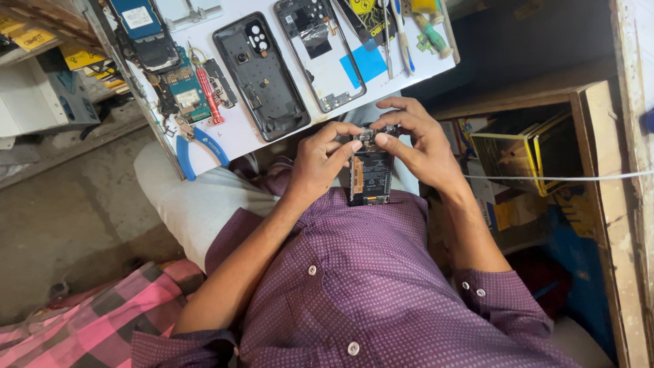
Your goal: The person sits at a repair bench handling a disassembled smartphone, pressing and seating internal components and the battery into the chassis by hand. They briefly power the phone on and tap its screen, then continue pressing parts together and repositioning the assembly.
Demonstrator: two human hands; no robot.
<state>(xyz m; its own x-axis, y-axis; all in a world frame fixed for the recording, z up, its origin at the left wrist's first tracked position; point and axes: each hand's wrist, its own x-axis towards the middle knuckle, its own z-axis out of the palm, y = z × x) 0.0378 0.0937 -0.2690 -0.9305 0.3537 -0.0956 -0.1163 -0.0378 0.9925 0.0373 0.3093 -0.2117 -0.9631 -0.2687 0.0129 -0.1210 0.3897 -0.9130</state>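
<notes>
An opened phone [370, 174], its dark battery and circuit parts exposed, is held upright over my lap against my purple shirt. My left hand [320, 163] grips its left edge, thumb and forefinger pinching at the top end. My right hand [419, 140] wraps the right side, fingertips pressing on the top end near the camera part. Just beyond, on the white work board [235, 140], lie a black phone back cover [262, 75] and a phone middle frame [320, 51].
Blue-handled pliers [201, 146], a red screwdriver [208, 95], circuit boards [180, 85] and another opened phone [146, 34] lie on the board's left part. Tweezers and a green-handled tool [432, 31] rest at its right. A wooden box with yellow packets [538, 150] stands at right.
</notes>
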